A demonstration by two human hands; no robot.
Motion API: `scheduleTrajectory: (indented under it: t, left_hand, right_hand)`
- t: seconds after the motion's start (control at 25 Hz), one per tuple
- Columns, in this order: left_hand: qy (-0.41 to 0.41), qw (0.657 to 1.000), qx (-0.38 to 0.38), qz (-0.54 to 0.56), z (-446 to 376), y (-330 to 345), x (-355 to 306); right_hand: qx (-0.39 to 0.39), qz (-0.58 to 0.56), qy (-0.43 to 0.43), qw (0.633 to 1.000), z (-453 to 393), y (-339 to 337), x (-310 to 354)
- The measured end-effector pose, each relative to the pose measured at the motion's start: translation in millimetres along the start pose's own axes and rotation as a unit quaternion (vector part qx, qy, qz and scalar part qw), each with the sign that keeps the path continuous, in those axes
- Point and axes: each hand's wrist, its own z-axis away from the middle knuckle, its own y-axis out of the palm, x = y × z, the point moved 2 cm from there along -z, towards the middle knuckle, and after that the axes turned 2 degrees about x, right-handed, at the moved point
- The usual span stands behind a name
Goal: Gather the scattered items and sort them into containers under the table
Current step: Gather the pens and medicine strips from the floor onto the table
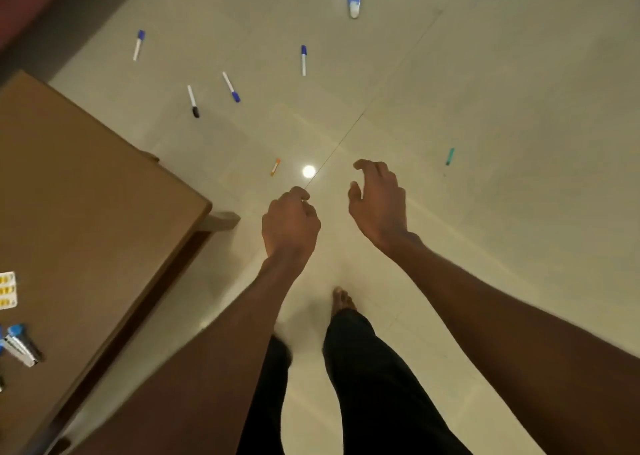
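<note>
Several markers lie scattered on the pale tiled floor: blue-capped ones (138, 44), (303, 60), (231, 86) and a black-capped one (193, 101). A small orange item (275, 167) and a small teal item (449, 156) lie nearer, and a blue-and-white tube (353, 1) farther off. My left hand (290, 224) hangs in mid-air with fingers curled, holding nothing that shows. My right hand (377, 198) is beside it, fingers loosely bent and spread, empty. Both hands are well above the floor.
A brown wooden table (86, 212) fills the left, its corner near my left hand. On it lie a yellow pill blister pack (7, 290) and a blue-capped tube (20, 345). My legs and a bare foot (341, 300) are below. No containers are visible.
</note>
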Motion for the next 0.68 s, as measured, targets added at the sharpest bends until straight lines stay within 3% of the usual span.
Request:
scheduleTrajectory:
  t: [0.36,0.68]
  left_hand:
    - [-0.043,0.995,0.084,-0.041,-112,65,23]
    - [-0.108,0.987,0.090,-0.072,-293,203,143]
  right_hand:
    - [0.054,0.006,0.017,0.998,-95,38,-42]
    - [0.062,-0.057,0.000,0.996,-213,190,-89]
